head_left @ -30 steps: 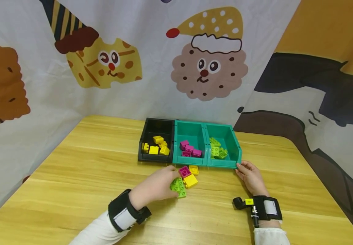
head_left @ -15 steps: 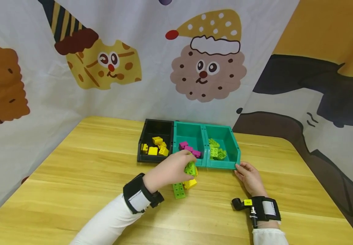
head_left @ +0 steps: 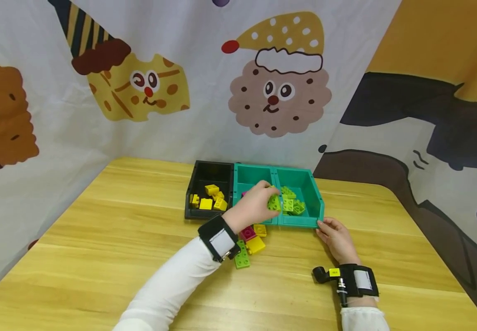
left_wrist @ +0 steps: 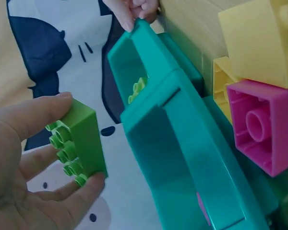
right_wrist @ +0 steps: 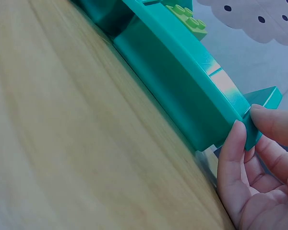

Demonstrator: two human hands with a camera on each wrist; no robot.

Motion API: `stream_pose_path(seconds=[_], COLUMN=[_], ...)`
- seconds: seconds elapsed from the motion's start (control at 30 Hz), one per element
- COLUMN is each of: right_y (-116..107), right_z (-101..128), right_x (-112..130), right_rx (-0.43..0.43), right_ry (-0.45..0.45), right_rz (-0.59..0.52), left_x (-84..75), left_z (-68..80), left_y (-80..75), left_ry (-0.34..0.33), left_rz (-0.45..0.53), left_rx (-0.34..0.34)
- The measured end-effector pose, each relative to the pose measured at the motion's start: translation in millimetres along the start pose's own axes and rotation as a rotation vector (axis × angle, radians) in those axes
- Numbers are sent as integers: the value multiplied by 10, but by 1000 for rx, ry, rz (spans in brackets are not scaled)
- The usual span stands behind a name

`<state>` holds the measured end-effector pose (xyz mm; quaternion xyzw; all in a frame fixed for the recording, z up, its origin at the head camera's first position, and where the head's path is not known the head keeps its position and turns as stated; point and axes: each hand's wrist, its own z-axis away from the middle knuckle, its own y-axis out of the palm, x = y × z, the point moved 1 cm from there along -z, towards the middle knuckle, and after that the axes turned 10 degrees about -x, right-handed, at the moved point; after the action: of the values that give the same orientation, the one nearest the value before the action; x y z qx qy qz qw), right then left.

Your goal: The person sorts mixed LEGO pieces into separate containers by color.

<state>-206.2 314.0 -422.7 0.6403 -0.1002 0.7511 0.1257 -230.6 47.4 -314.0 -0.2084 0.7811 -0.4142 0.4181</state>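
My left hand pinches a green toy brick between thumb and fingertips, above the middle teal bin near its divider with the right teal bin. My right hand holds the front right corner of that right bin, thumb and fingers on either side of it. Several green bricks lie inside the right bin. Magenta bricks in the middle bin are mostly hidden by my left hand; a sliver of magenta shows.
A black bin with several yellow bricks adjoins the teal bins on the left. In front of the bins, on the wooden table, lie a green brick, a magenta brick and two yellow bricks.
My left hand has picked a green brick from the loose bricks and carried it up and right over the bins. My right hand stays at the bin corner.
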Motion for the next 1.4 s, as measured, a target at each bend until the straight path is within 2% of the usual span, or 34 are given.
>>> stream_pose_path(seconds=[0.23,0.4,0.53,0.73,0.93,1.07,1.4], right_y=[3,-1,-2,5,5,-3,-3], right_z=[4,5,7,3,2,2,-5], right_x=[0,-6,-16,-25,-12,-11,-7], right_rx=[6,6,1,5,7,5,5], right_ry=[-2,-1,5,11,-1,3,2], right_rz=[13,10,8,-3,3,1,7], left_x=[-38,-85,-91,-122,-148,-163,-145], left_z=[-198,-306,-374,-422,-467,-501,-525], left_y=[120,254,378,472,516,560,616], left_ry=[-11,-7,6,34,78,101,40], left_rz=[13,-40,-75,-123,-223,-298,-322], left_rx=[22,60,60,74,67,87,131])
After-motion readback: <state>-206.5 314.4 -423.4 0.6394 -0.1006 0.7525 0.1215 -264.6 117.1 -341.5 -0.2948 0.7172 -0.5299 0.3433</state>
